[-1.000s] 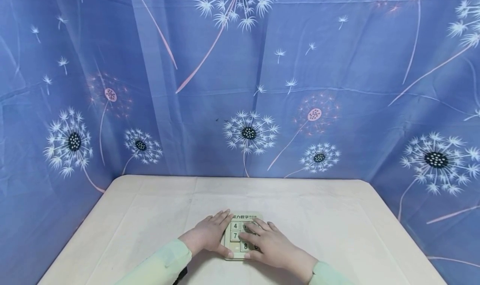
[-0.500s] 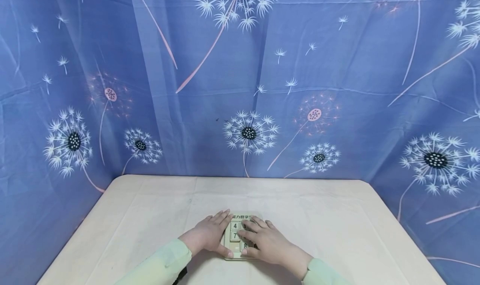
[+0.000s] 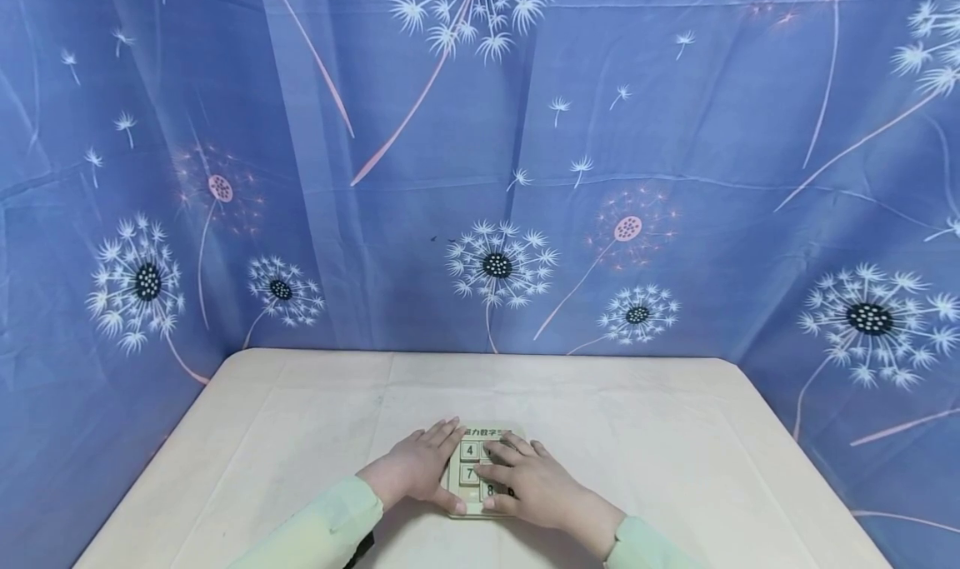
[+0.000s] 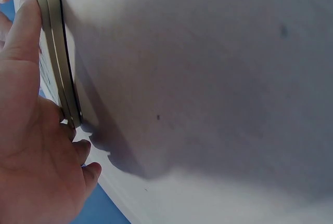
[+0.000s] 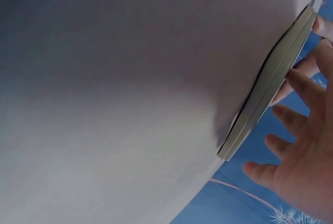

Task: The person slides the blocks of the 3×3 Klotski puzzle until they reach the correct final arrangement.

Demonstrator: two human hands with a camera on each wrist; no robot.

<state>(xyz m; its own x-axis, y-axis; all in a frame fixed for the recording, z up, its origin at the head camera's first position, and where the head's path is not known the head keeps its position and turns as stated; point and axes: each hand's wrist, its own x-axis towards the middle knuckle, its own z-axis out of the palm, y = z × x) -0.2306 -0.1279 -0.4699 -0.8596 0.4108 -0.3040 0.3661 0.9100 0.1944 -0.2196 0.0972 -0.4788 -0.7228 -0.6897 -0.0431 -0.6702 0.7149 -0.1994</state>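
Observation:
A pale green number slide puzzle [image 3: 474, 511] lies flat on the table in front of me, its side edge [image 4: 61, 57] showing in the left wrist view. My left hand [image 3: 422, 466] holds its left side, thumb at the near corner and fingers along the far left edge. Over the right part spreads my right hand [image 3: 534, 481], fingers extended, one fingertip at the 7 tile [image 3: 468, 474]. The 4 tile [image 3: 469, 451] and 8 tile [image 3: 490, 491] show; right-hand tiles are mostly covered. Below the 7 is a partly uncovered gap.
A cream-covered table [image 3: 615, 402] extends around the puzzle. Blue dandelion-print cloth [image 3: 405, 219] hangs behind it and along both sides. Something black [image 3: 362, 547] shows beneath the left sleeve.
The right hand shifted slightly left, then stayed over the puzzle. The 7 tile has slid a little toward me, into the gap. My left hand has not moved.

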